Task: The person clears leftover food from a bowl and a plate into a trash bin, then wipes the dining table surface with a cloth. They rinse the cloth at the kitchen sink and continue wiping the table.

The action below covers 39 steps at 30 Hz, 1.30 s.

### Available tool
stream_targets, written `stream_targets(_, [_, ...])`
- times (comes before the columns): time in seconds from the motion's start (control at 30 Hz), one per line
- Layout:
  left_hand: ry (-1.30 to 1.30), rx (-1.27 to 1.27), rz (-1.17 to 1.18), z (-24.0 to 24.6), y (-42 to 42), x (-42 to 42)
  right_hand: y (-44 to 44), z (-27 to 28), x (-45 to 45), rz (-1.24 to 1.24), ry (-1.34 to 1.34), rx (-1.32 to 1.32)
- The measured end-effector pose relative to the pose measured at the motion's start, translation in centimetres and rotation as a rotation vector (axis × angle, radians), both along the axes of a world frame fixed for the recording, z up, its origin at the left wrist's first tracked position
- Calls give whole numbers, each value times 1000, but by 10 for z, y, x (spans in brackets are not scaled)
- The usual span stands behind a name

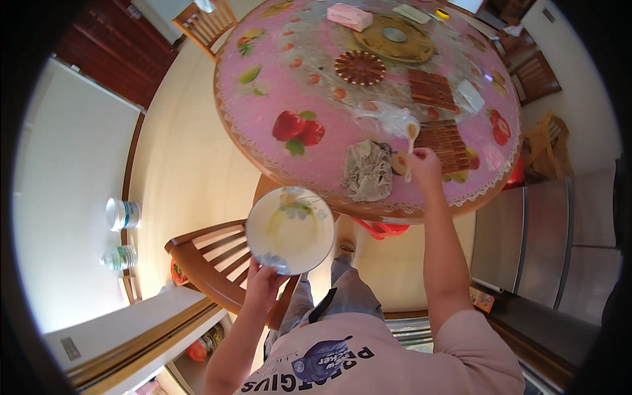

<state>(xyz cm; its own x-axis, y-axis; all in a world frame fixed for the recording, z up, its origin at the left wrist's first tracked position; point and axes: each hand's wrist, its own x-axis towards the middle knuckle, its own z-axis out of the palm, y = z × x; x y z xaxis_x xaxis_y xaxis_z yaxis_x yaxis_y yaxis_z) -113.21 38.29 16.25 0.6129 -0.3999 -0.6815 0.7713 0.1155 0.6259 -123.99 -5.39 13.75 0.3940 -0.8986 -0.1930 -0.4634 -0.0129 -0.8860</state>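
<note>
My left hand [265,282] grips the near rim of a white plate [290,230] with a floral pattern, held beside the table's near edge above a wooden chair. Over the round table [252,113], my right hand [423,162] holds a light-coloured spoon [411,140], its bowl pointing away from me. A crumpled grey cloth [369,170] lies left of that hand. Just beyond the spoon is a crumpled clear plastic bag [390,118]. A brown slatted mat [443,148] lies to the right of the spoon, with a similar mat [431,90] farther back.
A round brown trivet [360,68], a turntable [393,37] and a pink tissue pack [349,17] are farther back on the table. The wooden chair [212,256] stands at my left, a red stool [382,229] under the table edge. Grey cabinet-like panels [543,237] stand at right.
</note>
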Motion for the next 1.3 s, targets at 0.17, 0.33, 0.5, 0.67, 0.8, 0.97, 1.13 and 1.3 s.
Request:
stream_targets(0.17, [36,-58,16,-14,-20,-5,150,36,22,535,1,225])
stream_targets(0.33, [15,-93,17,-17,-22,-10,204,48,27,715,89,26])
stream_targets(0.5, [-8,-99,32,-2,-11,-10,140,8,30,173,48,-565])
stream_targets(0.67, [-22,-55,15,19,27,-2,124,-13,43,191,565,-616])
stream_targets(0.8, [-43,-53,-77,22,63,20,115,-48,62,285,621,-480])
stream_targets(0.97, [-49,-179,-200,27,96,58,147,-32,36,80,174,-326])
stream_targets(1.13, [-113,-227,-416,18,110,92,273,-34,-55,-228,-280,-69])
stream_targets(1.3, [-121,-242,-743,28,126,92,490,-26,-141,-674,40,132])
